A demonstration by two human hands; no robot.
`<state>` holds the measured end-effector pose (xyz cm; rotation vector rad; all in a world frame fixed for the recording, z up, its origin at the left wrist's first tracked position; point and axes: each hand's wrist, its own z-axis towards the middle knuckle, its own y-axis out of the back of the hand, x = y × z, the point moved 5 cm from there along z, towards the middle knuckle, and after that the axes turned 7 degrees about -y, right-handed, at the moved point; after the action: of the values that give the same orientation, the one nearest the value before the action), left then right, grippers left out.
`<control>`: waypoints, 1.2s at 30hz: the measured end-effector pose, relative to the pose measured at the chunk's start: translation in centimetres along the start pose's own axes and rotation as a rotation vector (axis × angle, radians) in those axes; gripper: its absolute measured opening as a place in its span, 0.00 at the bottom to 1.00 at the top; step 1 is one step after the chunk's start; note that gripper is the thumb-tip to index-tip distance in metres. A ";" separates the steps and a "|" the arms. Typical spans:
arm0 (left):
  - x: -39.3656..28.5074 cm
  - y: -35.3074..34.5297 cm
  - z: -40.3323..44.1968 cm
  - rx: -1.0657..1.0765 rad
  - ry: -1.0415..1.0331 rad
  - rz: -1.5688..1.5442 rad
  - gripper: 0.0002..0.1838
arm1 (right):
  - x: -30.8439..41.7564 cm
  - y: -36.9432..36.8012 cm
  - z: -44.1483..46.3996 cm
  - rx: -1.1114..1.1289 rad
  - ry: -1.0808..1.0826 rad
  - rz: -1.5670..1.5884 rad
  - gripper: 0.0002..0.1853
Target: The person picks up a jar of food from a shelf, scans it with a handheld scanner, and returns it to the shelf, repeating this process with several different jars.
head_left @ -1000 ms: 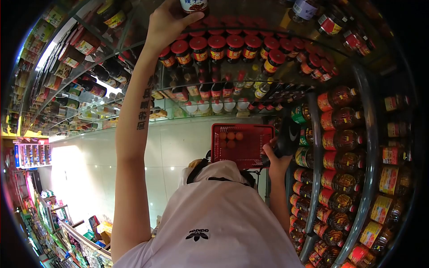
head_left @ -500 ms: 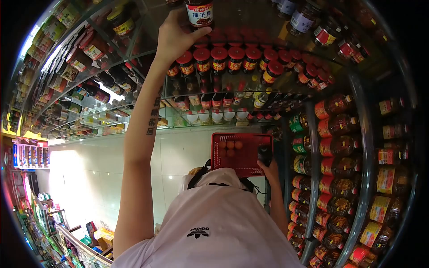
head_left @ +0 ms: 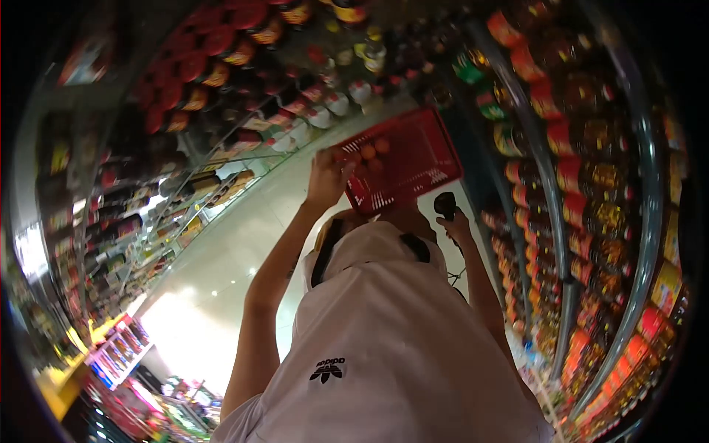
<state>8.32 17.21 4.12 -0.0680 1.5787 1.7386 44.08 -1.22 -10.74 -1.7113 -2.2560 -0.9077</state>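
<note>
My left hand (head_left: 325, 179) is closed at the left rim of a red plastic basket (head_left: 425, 144), its fingers around the edge. Several round orange-brown items (head_left: 371, 150) lie in the left part of the basket, which is tilted in view. Right of the basket and apart from it, my right hand (head_left: 456, 224) is closed around a dark rounded object (head_left: 444, 204); what it is cannot be made out. A thin dark cord shows below this hand. No jar shows in my left hand.
Blurred shelves of red-lidded jars (head_left: 193, 66) and bottles run along the upper left. Racks of large oil bottles (head_left: 609, 218) with metal rails (head_left: 648, 199) stand on the right. Pale tiled floor (head_left: 255, 240) lies below the basket. A lit display (head_left: 122, 354) stands at the lower left.
My left hand has come down from the jar at the upper shelf to the basket rim. The view has turned, and my right hand with the dark object now appears away from the basket.
</note>
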 end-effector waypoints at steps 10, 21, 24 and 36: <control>6.2 -19.1 -5.7 0.521 0.312 -0.154 0.27 | -13.7 -4.2 -3.2 -0.036 -0.410 0.158 0.23; 12.7 -37.4 3.4 0.477 0.048 0.132 0.26 | -21.2 -6.8 -5.5 -0.122 -0.566 0.216 0.24; 14.8 -41.7 2.4 0.728 0.050 0.277 0.19 | -20.6 -7.5 -6.0 -0.140 -0.570 0.254 0.23; 10.7 -29.9 6.8 0.526 -0.011 -0.402 0.24 | -9.2 -5.2 -5.7 -0.262 -0.249 0.384 0.22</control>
<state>20.53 26.38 -24.55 -0.1069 1.8180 0.9864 41.10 -12.71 -12.49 -2.3852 -1.8947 -0.9761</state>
